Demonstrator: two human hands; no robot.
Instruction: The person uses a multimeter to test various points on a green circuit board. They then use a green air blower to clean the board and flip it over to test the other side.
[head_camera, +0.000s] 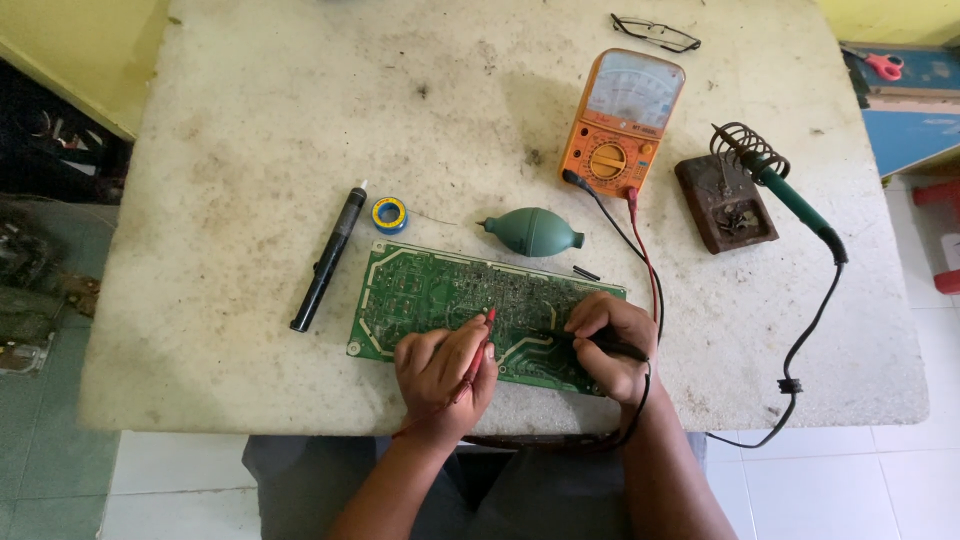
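A green circuit board lies solder side up near the front edge of a worn white table. My left hand grips a red test probe with its tip touching the board. My right hand grips a black test probe, its tip also on the board. Red and black leads run from both probes up to an orange analogue multimeter at the back.
A black desoldering pump, a blue-and-yellow solder roll and a green rubber blower bulb lie behind the board. At right, a green-handled soldering iron rests in a coil stand. Glasses lie at the far edge.
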